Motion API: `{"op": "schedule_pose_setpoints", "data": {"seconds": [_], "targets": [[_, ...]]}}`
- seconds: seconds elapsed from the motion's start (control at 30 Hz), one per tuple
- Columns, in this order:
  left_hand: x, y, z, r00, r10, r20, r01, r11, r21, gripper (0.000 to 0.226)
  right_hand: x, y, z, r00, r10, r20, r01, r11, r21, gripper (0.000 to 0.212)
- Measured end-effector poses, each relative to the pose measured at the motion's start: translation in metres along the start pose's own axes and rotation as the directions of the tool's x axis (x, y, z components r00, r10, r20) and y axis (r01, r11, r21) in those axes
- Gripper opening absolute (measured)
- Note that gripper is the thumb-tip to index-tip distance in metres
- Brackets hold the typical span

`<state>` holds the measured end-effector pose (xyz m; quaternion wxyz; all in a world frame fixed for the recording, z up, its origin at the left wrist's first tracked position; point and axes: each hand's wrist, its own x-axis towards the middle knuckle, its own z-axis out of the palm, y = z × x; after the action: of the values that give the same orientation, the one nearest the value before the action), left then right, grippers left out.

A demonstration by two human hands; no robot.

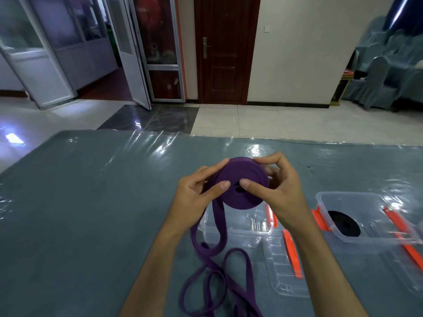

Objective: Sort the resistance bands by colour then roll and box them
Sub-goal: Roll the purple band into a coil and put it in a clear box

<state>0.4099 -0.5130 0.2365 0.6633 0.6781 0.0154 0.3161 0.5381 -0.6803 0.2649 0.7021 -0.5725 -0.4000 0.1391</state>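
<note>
Purple flat-woven band [242, 184], coiled round, gripped by both hands.

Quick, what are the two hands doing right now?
Left hand: holding the purple roll, thumb pressed on its face.
Right hand: holding the same roll, fingers curled over its top edge.

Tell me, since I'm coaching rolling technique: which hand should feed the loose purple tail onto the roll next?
Left, probably. The tail hangs from the roll beside the left hand; the right hand steadies the roll.
</note>
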Motion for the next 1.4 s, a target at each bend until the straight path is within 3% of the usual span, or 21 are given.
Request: {"op": "schedule_pose_setpoints", "data": {"seconds": [0.2,0.3,0.4,0.5,0.6,0.67,0.77,0.87,0.97,1.4], "targets": [[-0.003,-0.007,-0.003,0.991,0.014,-0.132,-0.003,0.997,0.081,0.046,0.001,0.003,-0.001,0.993,0.070,0.091,-0.068,0.997,-0.023,0.057],[-0.005,-0.008,-0.002,1.000,-0.022,-0.013,0.022,1.000,-0.012,0.054,0.003,0.005,0.000,0.998,-0.017,0.056,0.019,0.999,-0.042,0.061],[-0.003,0.000,-0.006,0.996,-0.034,0.077,0.031,0.999,0.044,0.062,0.003,0.008,0.004,0.999,-0.033,0.002,0.033,0.999,0.000,0.050],[-0.003,0.008,-0.006,0.999,0.008,0.035,-0.012,0.993,0.120,0.052,0.001,0.011,0.006,0.999,0.019,-0.039,-0.018,0.999,0.033,0.041],[-0.005,0.010,-0.004,1.000,0.030,-0.008,-0.028,0.980,0.196,0.046,-0.001,0.014,0.005,0.997,0.078,0.020,-0.078,0.997,0.008,0.044],[-0.005,0.010,-0.004,1.000,0.000,-0.014,0.003,0.981,0.193,0.048,-0.004,0.016,0.006,0.995,0.087,0.039,-0.088,0.996,0.028,0.036],[-0.007,0.006,-0.006,0.999,-0.027,-0.017,0.030,0.979,0.202,0.049,-0.006,0.014,0.008,0.995,0.079,0.056,-0.079,0.997,-0.005,0.046],[-0.010,0.001,-0.008,0.998,-0.056,-0.025,0.059,0.987,0.150,0.048,-0.005,0.013,0.009,0.996,0.063,0.069,-0.061,0.998,-0.033,0.023],[-0.013,-0.003,-0.010,0.996,-0.075,-0.049,0.081,0.986,0.147,0.043,-0.005,0.016,0.012,0.996,0.061,0.067,-0.054,0.993,-0.103,0.019],[-0.017,-0.008,-0.013,0.991,-0.125,-0.046,0.132,0.972,0.196,0.033,-0.006,0.028,-0.001,0.965,0.044,0.259,-0.026,0.997,-0.072,0.037]]}}
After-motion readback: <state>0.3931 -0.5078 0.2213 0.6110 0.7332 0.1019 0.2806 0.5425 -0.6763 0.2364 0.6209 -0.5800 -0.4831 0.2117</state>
